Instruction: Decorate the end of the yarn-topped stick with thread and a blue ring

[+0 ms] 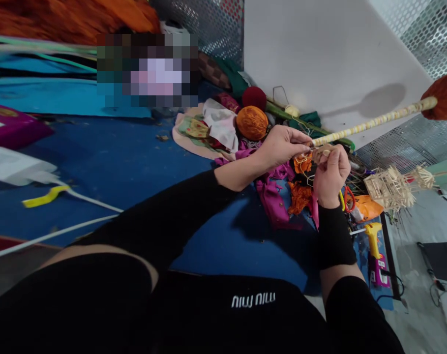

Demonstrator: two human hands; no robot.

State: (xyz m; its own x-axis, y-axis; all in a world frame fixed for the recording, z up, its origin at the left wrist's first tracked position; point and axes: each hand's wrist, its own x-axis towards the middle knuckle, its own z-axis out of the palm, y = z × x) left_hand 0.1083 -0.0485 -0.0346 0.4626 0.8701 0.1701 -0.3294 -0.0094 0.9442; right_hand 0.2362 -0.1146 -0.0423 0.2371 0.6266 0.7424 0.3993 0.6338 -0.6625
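A stick wrapped in yellow and white bands [374, 122] slants up to the right, with a fuzzy rust-orange ball [442, 96] on its far end. At its near end, my left hand [282, 147] is closed, thumb and fingers pinching the tip. Just below, my right hand [332, 177] is closed with a small crumpled beige piece [322, 153] in its fingers; its exact kind is unclear. Beneath both hands lie magenta cloth [273, 204] and orange fibre [300, 196]. An orange yarn ball [252, 123] rests beyond my left wrist.
On the blue table [98, 142] are a white charger [20, 166] with its cable and a purple box [14, 127]. A yellow glue gun [373, 238] and a bamboo-stick model [391, 189] are at right. A white panel [304, 54] stands behind.
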